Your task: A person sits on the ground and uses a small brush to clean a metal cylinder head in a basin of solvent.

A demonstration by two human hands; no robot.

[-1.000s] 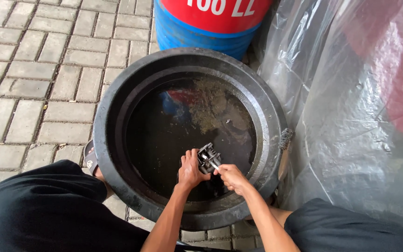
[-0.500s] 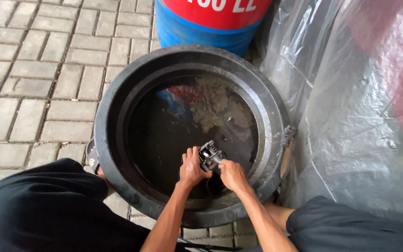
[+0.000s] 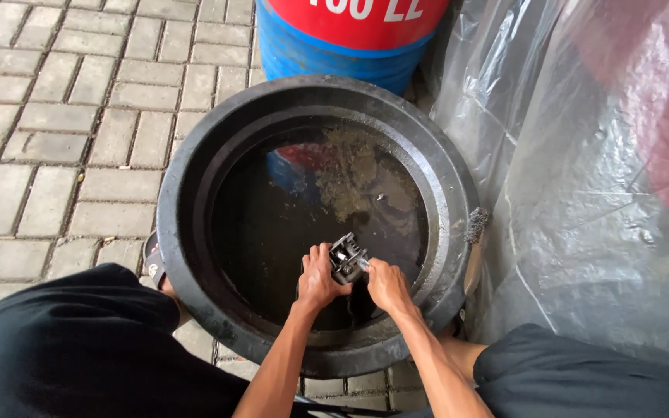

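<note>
- Ground: grey brick paving point(image 3: 48, 131) fills the left side, dry, laid in staggered rows.
- Lower left: person's knee in black cloth point(image 3: 63, 340), just beside the tub; a small dark item at the tub's left edge, too hidden to identify.
- Centre: big round black tub point(image 3: 176, 193) with a stepped rim, sitting on the paving. Holds dark liquid point(image 3: 265, 232); a patch of brownish scum point(image 3: 350, 174) floats toward the far side.
- Left hand point(image 3: 319, 280) wrapped around the left side of a small grey metal part point(image 3: 347, 257), fingers closed on it. Part sits just above the liquid, near-right area of the tub.
- Right hand point(image 3: 385, 286) closed on a thin tool point(image 3: 361, 264) whose tip touches the part; probably a brush or pick, too small to tell.
- Behind the tub: blue and red drum point(image 3: 334, 46), touching or nearly touching the far rim.
- Tub's right rim: a grey bristly brush head point(image 3: 476, 224) rests against it.
- Right side: clear plastic sheeting point(image 3: 582, 193) draped over something red, creased, reaching down beside the tub.
</note>
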